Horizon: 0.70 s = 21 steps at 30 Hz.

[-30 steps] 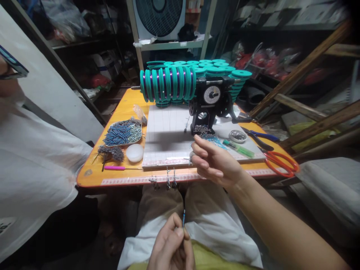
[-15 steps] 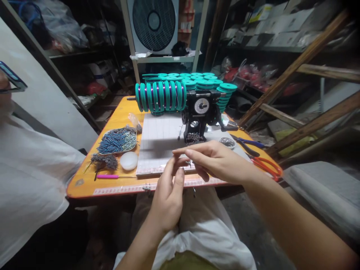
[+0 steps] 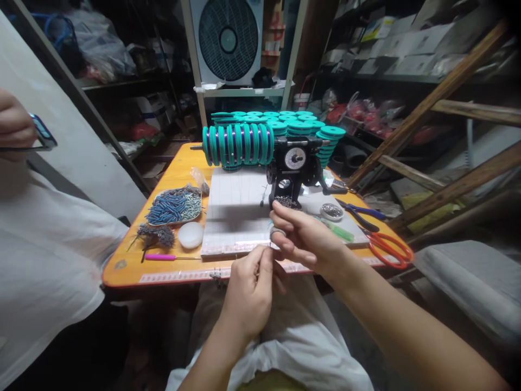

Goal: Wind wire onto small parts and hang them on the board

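Note:
My left hand (image 3: 251, 288) is closed in a pinch in front of the table's near edge, above my lap. A tiny dark tip shows above its thumb and forefinger; what it belongs to is too small to name. Just right of it, my right hand (image 3: 303, 233) has its fingers apart and loosely bent, with a greyish band (image 3: 277, 230) around one finger. Behind the hands lies a white board (image 3: 232, 206). A black hand-crank winder (image 3: 291, 163) stands on it, carrying a row of teal spools (image 3: 238, 145) on its shaft.
To the left lie a tray of blue slim pieces (image 3: 169, 206), a white round dish (image 3: 190, 235) and a pink-handled tool (image 3: 160, 257). At right are orange scissors (image 3: 391, 250), pliers (image 3: 360, 214) and a dish of small metal parts (image 3: 331, 212). Another person's hand (image 3: 14, 122) holds a phone.
My left hand has closed into a pinch. The right hand has turned and its fingers have spread, moving slightly right. The view has shifted a little.

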Tool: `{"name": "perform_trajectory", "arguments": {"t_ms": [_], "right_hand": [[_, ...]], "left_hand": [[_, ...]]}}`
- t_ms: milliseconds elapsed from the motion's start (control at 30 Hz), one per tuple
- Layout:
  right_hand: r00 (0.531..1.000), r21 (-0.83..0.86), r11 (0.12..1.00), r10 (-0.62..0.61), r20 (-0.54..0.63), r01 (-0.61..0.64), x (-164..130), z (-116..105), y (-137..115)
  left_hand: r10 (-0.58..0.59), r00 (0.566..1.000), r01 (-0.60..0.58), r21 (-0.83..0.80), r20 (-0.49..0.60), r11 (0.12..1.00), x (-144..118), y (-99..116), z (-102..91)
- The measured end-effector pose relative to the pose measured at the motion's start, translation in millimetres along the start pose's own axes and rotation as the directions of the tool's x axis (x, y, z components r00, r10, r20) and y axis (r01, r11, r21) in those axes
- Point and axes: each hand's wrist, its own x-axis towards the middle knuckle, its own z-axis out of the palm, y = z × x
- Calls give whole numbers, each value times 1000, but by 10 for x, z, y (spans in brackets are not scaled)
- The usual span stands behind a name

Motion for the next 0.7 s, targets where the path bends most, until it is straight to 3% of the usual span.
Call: {"name": "perform_trajectory", "arguments": {"t_ms": [67,200,500,700], "right_hand": [[999,46,998,37,-36,-35,27,11,-4],[995,118,991,73,-74,-64,65,-5,-17],[997,124,990,64,-35,-60,80,-30,29],[999,76,997,26,18,-28,95,-46,61]], "left_hand": [[-98,993,111,-217,70,970,-61,-10,-7],[-182,963,264,-559,199,786,-249,-137,-6],[-279,915,401,-744,293,535,-541,-323,69],[-368,902,400,-753,225,522,-576,-316,48]]}}
